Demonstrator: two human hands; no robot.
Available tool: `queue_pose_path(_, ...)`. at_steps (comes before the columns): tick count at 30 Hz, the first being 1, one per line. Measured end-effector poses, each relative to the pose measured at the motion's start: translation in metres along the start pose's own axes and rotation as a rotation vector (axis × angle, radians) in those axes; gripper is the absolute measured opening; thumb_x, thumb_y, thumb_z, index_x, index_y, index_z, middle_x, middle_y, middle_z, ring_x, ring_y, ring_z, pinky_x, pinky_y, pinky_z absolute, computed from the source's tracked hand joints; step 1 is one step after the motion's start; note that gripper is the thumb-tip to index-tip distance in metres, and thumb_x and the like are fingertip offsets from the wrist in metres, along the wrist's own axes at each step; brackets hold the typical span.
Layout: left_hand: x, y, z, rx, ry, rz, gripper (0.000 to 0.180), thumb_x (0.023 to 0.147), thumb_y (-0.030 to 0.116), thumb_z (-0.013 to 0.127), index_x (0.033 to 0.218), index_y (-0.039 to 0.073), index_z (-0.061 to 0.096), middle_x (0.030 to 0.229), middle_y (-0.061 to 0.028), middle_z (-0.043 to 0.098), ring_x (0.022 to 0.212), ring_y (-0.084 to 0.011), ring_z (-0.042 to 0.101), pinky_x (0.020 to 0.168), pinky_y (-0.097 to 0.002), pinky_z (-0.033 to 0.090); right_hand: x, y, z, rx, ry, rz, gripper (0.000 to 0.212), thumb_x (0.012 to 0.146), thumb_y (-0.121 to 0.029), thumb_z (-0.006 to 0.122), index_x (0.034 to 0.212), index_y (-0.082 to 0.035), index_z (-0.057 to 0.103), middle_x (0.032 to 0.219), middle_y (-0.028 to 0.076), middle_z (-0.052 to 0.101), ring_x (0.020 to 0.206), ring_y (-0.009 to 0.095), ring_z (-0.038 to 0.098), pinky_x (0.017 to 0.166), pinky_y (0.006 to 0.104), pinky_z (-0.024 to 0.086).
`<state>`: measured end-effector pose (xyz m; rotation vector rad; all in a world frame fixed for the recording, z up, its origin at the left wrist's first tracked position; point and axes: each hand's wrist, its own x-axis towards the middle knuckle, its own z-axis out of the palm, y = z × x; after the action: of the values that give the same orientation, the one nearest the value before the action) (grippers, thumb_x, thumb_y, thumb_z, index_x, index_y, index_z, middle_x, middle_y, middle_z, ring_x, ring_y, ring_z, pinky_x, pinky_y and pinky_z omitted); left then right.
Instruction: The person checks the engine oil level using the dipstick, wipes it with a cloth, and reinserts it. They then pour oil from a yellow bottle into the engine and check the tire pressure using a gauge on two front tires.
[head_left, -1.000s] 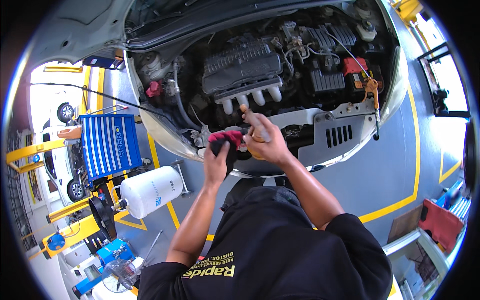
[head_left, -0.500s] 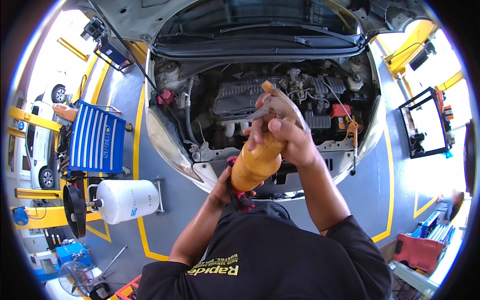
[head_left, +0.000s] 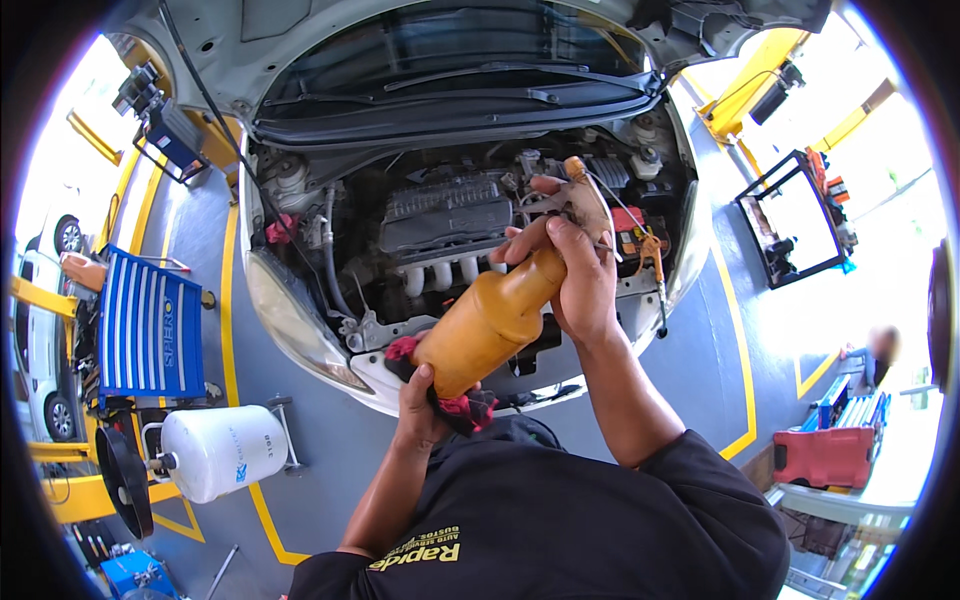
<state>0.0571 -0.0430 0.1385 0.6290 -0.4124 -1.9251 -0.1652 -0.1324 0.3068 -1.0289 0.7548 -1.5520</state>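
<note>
A yellow spray bottle (head_left: pixel 485 335) tilts in front of me, over the front edge of the engine bay. My right hand (head_left: pixel 582 280) is closed around its neck, fingers at the pale trigger head (head_left: pixel 592 205), whose orange nozzle points away from me. At the bottle's base, my left hand (head_left: pixel 416 408) is closed on a red and black cloth (head_left: pixel 470 410) bunched beneath it. Part of the left fingers is hidden behind the bottle. Beyond both hands lies the car engine (head_left: pixel 445 215).
The raised hood (head_left: pixel 225 70) rests on a prop rod. A red-covered battery terminal (head_left: pixel 628 218) sits at the engine bay's right. On the left are a blue tool cabinet (head_left: pixel 150 325) and a white tank (head_left: pixel 225 453). A red case (head_left: pixel 825 458) is at lower right; another person (head_left: pixel 880 348) is farther back.
The view has shifted, so the car and equipment sit farther left. The bottle has tipped more sideways, its base turned to the left with my left hand and the cloth. Both grips continue.
</note>
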Motion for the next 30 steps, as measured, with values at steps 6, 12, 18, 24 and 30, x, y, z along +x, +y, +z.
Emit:
queue_pose_path(6,0.002,-0.006,0.017,0.416,0.129,0.488,0.085,0.091,0.043,0.079,0.152,0.007,0.032,0.143,-0.0146,0.052,0.125,-0.032,0.06,0.1,-0.054,0.054,0.007,0.008,-0.005,0.241,0.202,0.148,0.046,0.098,-0.015,0.048,0.142,-0.004,0.046,0.068,0.001,0.049,0.068,0.018,0.057,0.093,0.0473,0.054)
queue_pose_path(12,0.002,0.004,0.022,-0.21,-0.214,-0.313,0.079,0.103,0.071,0.035,0.157,0.012,0.036,0.146,-0.0172,0.056,0.122,-0.0374,0.065,0.097,-0.0503,0.057,0.018,-0.01,-0.01,0.19,-0.084,0.162,0.049,0.092,-0.013,0.055,0.139,0.0,0.049,0.065,0.0,0.049,0.066,0.017,0.058,0.089,0.0441,0.055)
queue_pose_path(18,0.009,-0.002,0.014,-0.092,-0.261,-0.282,0.066,0.104,0.052,0.056,0.154,0.012,0.04,0.134,-0.0179,0.062,0.115,-0.0334,0.066,0.088,-0.0445,0.06,0.014,-0.007,-0.022,0.151,-0.016,0.133,0.041,0.099,-0.015,0.053,0.136,0.003,0.051,0.061,-0.003,0.045,0.062,0.015,0.055,0.089,0.0441,0.055)
queue_pose_path(24,0.011,-0.029,0.018,-0.016,-0.008,-0.026,0.075,0.096,0.034,0.076,0.154,0.014,0.032,0.14,-0.0154,0.054,0.116,-0.0326,0.065,0.092,-0.0442,0.058,0.014,0.021,-0.044,0.168,0.085,0.121,0.043,0.097,-0.011,0.05,0.137,0.005,0.054,0.062,-0.003,0.045,0.058,0.015,0.055,0.09,0.0426,0.053)
queue_pose_path(30,0.031,-0.033,-0.012,0.081,0.047,0.029,0.076,0.096,0.036,0.075,0.155,0.014,0.032,0.143,-0.0142,0.054,0.122,-0.0327,0.064,0.097,-0.0481,0.057,0.017,0.05,-0.055,0.199,0.181,0.208,0.05,0.096,-0.009,0.048,0.144,0.002,0.046,0.079,0.005,0.057,0.072,0.02,0.066,0.085,0.0431,0.057)
